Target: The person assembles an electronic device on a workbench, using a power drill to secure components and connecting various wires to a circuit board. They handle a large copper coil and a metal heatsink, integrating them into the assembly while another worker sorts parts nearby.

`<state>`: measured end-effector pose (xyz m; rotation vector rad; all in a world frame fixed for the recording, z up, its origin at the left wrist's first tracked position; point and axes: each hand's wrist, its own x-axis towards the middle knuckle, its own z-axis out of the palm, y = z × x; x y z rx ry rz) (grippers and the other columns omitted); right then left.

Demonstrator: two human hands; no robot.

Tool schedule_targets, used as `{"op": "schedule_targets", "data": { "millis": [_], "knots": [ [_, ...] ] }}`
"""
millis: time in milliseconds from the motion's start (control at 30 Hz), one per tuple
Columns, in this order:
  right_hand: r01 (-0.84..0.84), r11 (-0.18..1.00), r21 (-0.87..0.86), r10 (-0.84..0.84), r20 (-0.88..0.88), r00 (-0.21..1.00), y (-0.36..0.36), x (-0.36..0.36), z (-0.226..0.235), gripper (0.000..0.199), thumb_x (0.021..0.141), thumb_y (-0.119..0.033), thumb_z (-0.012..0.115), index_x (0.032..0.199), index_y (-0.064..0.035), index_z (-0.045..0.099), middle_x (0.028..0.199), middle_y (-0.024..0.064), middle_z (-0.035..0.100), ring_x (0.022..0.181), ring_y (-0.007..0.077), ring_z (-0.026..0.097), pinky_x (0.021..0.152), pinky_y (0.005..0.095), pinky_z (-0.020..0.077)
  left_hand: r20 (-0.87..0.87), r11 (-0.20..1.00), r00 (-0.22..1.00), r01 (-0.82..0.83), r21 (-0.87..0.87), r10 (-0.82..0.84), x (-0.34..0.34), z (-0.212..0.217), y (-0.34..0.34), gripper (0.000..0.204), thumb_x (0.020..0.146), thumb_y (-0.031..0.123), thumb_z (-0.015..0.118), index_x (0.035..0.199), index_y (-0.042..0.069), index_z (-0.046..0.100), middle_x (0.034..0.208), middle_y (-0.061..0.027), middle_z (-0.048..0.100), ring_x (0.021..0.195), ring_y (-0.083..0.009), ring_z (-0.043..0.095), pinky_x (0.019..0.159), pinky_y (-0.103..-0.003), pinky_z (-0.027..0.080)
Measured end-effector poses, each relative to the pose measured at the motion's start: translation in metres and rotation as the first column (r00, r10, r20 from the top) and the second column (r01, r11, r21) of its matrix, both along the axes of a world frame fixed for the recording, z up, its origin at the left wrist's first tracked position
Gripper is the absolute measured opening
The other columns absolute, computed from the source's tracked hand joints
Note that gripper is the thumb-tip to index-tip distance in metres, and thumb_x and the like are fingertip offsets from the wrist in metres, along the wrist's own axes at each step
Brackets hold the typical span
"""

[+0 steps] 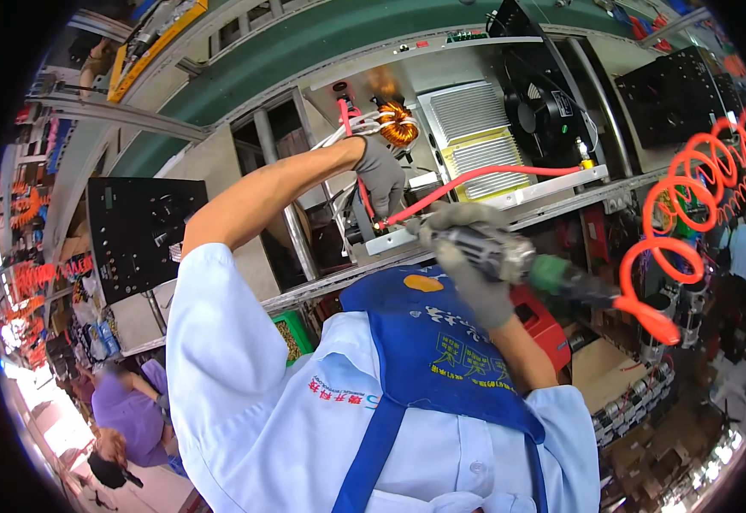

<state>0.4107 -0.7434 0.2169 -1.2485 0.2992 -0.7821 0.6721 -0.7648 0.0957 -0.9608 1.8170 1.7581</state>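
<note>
Grey-gloved right hand (475,274) is clamped around a silver pneumatic screwdriver with a green collar (518,261), its long axis running sideways toward the coiled orange air hose (672,248). Above it and nearer the open chassis (475,137), the grey-gloved left hand (381,175) has its fingers closed on red and white wires (351,128) beside the copper coil (398,124).

Two gloved hands are showing: the left hand (381,175) and the right hand (474,256). One pneumatic screwdriver (518,261) is sitting in the right hand, and one orange coiled air hose (689,197) is trailing from it. One copper-wound toroid coil (398,124) is showing in the open chassis, along with one black fan (544,107), one finned heat sink (475,128) and one red cable (475,178). Two black panels (138,231) are standing, one at each side.
</note>
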Motion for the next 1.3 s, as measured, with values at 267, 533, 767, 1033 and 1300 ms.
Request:
{"op": "schedule_targets", "data": {
  "millis": [267,533,767,1033,1300],
  "knots": [
    [0.180,0.984,-0.005,-0.178,-0.154,0.972,0.062,-0.003,-0.044,0.031,0.086,0.004,0.066,0.114,-0.0039,0.055,0.109,0.0113,0.067,0.112,0.0239,0.064,0.105,0.0420,0.0478,-0.178,0.993,0.984,0.036,0.111,-0.015,0.006,-0.017,0.004,0.046,0.092,0.031,0.074,0.125,0.000,0.068,0.109,-0.0075,0.075,0.095,-0.0133,0.064,0.086,-0.033,0.050],
    [0.102,0.970,-0.219,-0.139,-0.158,0.978,0.072,0.013,-0.041,0.033,0.087,0.013,0.057,0.110,-0.0077,0.046,0.112,0.0150,0.061,0.112,0.0284,0.063,0.101,0.0469,0.0523,-0.191,0.994,0.981,0.047,0.102,-0.027,0.008,-0.015,0.002,0.045,0.090,0.031,0.076,0.126,0.004,0.070,0.121,-0.0083,0.073,0.106,-0.0149,0.065,0.093,-0.031,0.049],
    [0.106,0.915,-0.388,-0.177,-0.153,0.972,0.067,0.017,-0.038,0.036,0.084,0.010,0.061,0.112,-0.0080,0.048,0.110,0.0140,0.064,0.107,0.0269,0.064,0.105,0.0489,0.0477,-0.185,0.997,0.980,0.077,0.028,-0.070,0.006,-0.020,0.001,0.047,0.089,0.033,0.077,0.126,0.005,0.070,0.123,-0.0077,0.072,0.109,-0.0152,0.065,0.094,-0.031,0.049],
    [0.109,0.892,-0.439,-0.178,-0.121,0.976,0.068,0.022,-0.037,0.031,0.082,0.011,0.060,0.105,-0.0071,0.050,0.102,0.0135,0.066,0.098,0.0282,0.067,0.104,0.0492,0.0471,-0.236,0.996,0.970,0.073,0.045,-0.060,0.005,-0.028,0.002,0.044,0.089,0.034,0.076,0.124,0.006,0.071,0.110,-0.0052,0.075,0.096,-0.0123,0.065,0.085,-0.031,0.050],
    [0.098,0.888,-0.450,-0.164,-0.110,0.980,0.068,0.034,-0.030,0.026,0.078,0.011,0.059,0.097,-0.0051,0.053,0.097,0.0136,0.066,0.092,0.0286,0.066,0.098,0.0475,0.0507,-0.312,0.997,0.949,0.056,0.044,-0.039,0.005,-0.032,0.006,0.030,0.093,0.026,0.071,0.107,-0.002,0.073,0.083,-0.0057,0.070,0.080,-0.0098,0.056,0.075,-0.033,0.047]
  ]
}}
